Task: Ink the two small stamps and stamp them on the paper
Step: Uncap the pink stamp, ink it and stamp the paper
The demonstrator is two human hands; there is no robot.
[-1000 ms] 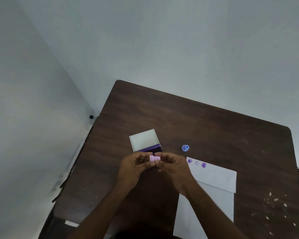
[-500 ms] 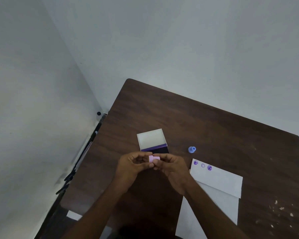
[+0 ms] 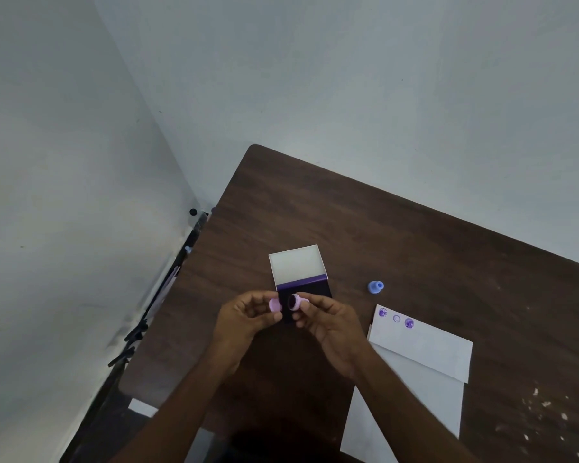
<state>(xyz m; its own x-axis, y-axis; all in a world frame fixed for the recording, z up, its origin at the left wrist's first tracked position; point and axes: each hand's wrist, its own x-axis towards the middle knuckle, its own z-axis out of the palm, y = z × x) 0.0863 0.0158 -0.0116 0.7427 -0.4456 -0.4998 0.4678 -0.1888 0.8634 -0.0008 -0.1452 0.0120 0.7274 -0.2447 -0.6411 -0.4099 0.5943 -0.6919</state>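
Dark wood table (image 3: 415, 248) under me, pale walls meeting in a corner beyond it, and both my hands are up over the middle of the tabletop. My left hand (image 3: 248, 322) pinches a small pink cap (image 3: 275, 305) at the fingertips, fingers curled in around it. My right hand (image 3: 331, 324) grips the pink stamp (image 3: 296, 301) between thumb and forefinger, and its dark, inked-looking round face turns toward the cap. Cap and stamp sit just apart, a narrow gap between them. Right behind my fingers lies the ink pad (image 3: 301, 279), its white lid flipped open away from me and the dark purple pad on the near side, partly hidden by my knuckles. Off to the right of the pad, the blue stamp (image 3: 375, 287) stands alone on the wood, touching nothing. Nearer me on the right lies the paper (image 3: 422, 352), folded, with another white sheet (image 3: 398, 412) under it running down toward the table's edge. Three purple marks (image 3: 396, 318) line up along the paper's far left corner: two dark and filled, the middle one a faint ring. Pale flecks (image 3: 545, 404) scatter over the wood at the far right.
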